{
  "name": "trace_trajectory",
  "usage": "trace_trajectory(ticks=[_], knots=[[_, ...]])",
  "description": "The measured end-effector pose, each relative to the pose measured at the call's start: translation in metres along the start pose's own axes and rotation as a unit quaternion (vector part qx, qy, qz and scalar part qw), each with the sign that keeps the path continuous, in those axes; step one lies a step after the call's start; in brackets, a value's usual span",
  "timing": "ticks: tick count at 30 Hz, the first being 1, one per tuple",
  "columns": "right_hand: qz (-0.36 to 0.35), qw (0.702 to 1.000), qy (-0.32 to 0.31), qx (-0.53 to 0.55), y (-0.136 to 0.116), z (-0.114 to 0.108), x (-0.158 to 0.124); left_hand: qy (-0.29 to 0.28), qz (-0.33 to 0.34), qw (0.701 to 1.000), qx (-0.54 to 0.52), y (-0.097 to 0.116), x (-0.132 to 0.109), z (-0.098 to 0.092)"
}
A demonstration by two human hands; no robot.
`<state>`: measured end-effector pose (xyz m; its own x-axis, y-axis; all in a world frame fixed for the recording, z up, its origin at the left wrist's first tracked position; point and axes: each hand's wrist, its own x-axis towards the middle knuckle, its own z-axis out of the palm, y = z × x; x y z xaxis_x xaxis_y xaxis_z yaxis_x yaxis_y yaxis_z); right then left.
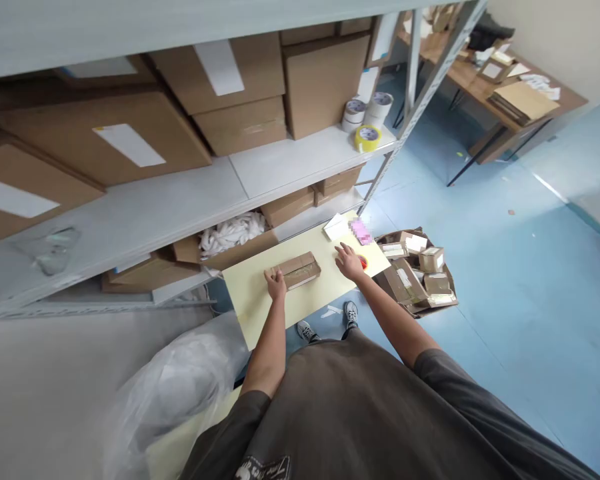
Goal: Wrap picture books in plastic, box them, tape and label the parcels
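A small brown cardboard box [297, 271], with tape along its top, lies on a pale yellow tabletop [253, 307]. My left hand [276, 284] grips the box's left end, fingers and thumb at its edge. Over the table to the right of the box, my right hand [349, 262] is open with its fingers apart, holding nothing. Right beside it is a red and yellow round item [363, 263], partly covered by the hand. White paper slips [336, 227] and a pink, blurred-out item [361, 231] lie at the table's far right corner.
A large carton [450, 301] filled with small taped boxes stands on the floor to the right. Metal shelving [180, 190] with big cartons runs behind the table; tape rolls [367, 138] sit at its end. Clear plastic wrap [180, 393] bulges at left. Another desk [570, 100] stands far right.
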<state>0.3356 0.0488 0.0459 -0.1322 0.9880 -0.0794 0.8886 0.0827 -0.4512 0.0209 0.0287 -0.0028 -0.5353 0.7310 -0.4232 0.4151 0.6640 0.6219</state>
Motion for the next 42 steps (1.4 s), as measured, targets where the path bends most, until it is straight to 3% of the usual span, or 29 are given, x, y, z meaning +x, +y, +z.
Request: trace_trajectory(ticks=[4, 7, 11, 14, 17, 22, 26, 31, 35, 39, 42], knots=[[0.044, 0.998, 0.035, 0.014, 0.058, -0.024, -0.006, -0.009, 0.019, 1.0, 0.022, 0.002, -0.006, 0.017], [0.077, 0.996, 0.028, 0.028, 0.097, -0.028, -0.007, -0.009, 0.018, 0.999, 0.033, 0.005, -0.015, 0.033], [0.074, 0.993, -0.067, 0.059, 0.129, -0.014, -0.006, -0.007, 0.015, 0.999, 0.043, 0.011, -0.028, 0.055], [0.031, 0.983, -0.166, 0.067, 0.14, 0.005, -0.007, -0.001, 0.003, 0.997, 0.075, 0.013, -0.034, 0.065], [0.019, 0.976, -0.211, 0.057, 0.144, 0.023, -0.007, 0.007, -0.017, 0.993, 0.12, 0.012, -0.037, 0.07], [0.103, 0.956, -0.274, 0.013, 0.132, 0.041, 0.004, 0.013, -0.011, 0.989, 0.145, 0.007, -0.039, 0.072], [0.148, 0.945, -0.292, 0.001, 0.12, 0.037, 0.013, 0.009, 0.004, 0.993, 0.12, 0.004, -0.038, 0.072], [0.048, 0.971, -0.231, 0.032, 0.104, 0.006, 0.014, 0.004, 0.003, 0.998, 0.065, 0.009, -0.04, 0.074], [-0.043, 0.977, -0.196, 0.067, 0.064, -0.019, 0.019, -0.009, 0.009, 0.999, 0.04, 0.012, -0.043, 0.075], [-0.076, 0.969, -0.228, 0.059, 0.012, -0.029, 0.025, 0.013, 0.017, 1.0, 0.018, 0.01, -0.048, 0.078], [-0.085, 0.963, -0.248, 0.053, -0.011, -0.03, 0.031, 0.042, 0.004, 0.999, 0.003, 0.009, -0.05, 0.084]])
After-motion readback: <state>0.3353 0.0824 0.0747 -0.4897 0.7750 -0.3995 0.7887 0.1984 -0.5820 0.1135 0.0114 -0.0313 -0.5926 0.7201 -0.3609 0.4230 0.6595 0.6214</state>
